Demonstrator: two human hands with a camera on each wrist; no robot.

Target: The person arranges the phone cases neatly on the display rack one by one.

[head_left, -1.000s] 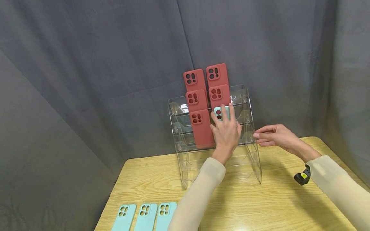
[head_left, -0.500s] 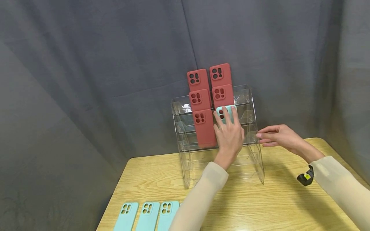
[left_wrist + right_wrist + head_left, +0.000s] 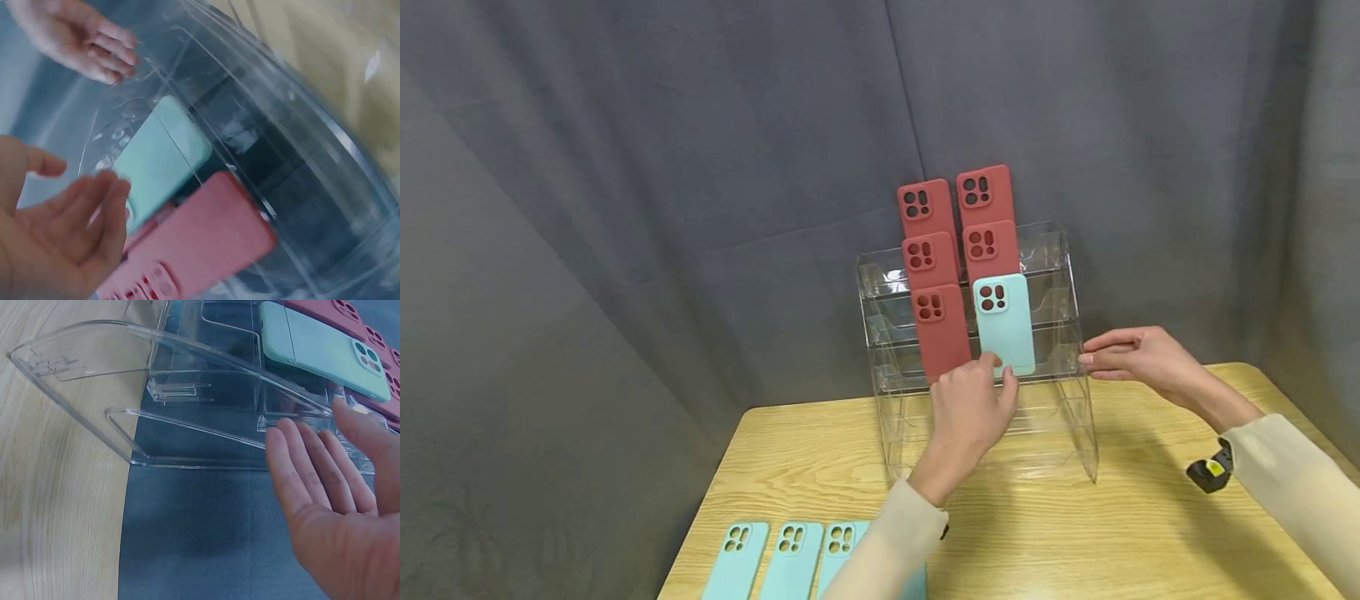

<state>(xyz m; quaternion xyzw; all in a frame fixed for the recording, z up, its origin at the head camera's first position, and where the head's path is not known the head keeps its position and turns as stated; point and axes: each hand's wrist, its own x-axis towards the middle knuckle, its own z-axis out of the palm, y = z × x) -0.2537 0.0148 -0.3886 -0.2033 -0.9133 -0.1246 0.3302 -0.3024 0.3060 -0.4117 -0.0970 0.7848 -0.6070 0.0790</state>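
Mint-green phone case (image 3: 1007,327) leans in the clear acrylic rack (image 3: 1049,302), beside the front red phone case (image 3: 943,335). My left hand (image 3: 967,402), fingers loose around nothing, is before its lower end; my right hand (image 3: 1153,364), likewise ungrasping, is at the rack's side.

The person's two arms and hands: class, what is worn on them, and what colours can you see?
Both the left sleeve and right sleeve are long and cream, ending at the wrist. The left hand and right hand wear no gloves. A black device with a yellow patch sits at the right cuff.
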